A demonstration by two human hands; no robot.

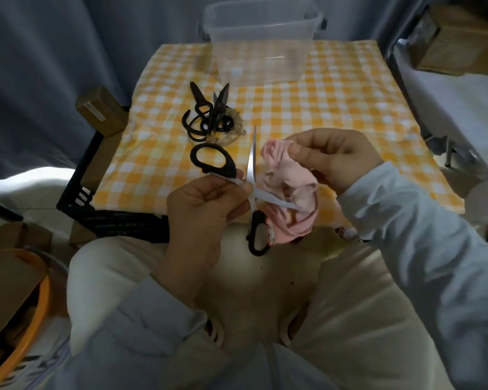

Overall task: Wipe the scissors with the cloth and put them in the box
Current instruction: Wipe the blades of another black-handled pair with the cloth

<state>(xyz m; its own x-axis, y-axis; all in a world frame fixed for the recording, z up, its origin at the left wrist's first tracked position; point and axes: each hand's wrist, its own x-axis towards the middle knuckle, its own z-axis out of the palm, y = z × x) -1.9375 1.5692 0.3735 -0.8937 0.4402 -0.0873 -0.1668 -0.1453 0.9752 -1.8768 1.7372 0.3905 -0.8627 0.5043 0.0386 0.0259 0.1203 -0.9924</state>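
**Open scissors held at centre frame, wipe under way**

The scissors [253, 164] sit at centre frame over the near edge of the table [335, 108], blades spread wide. Judged rigid and fairly light, with slick steel and sharp edges; the black handles or the pivot are the safest hold. The left hand [206, 204] pinches them near the pivot, fingers curled. The right hand [330, 156] bunches the soft pink cloth [288, 175] in curled fingers against one blade. Spare scissors [209, 114] lie up and left. The clear box [261, 60] stands open at top centre, with bare table before it.
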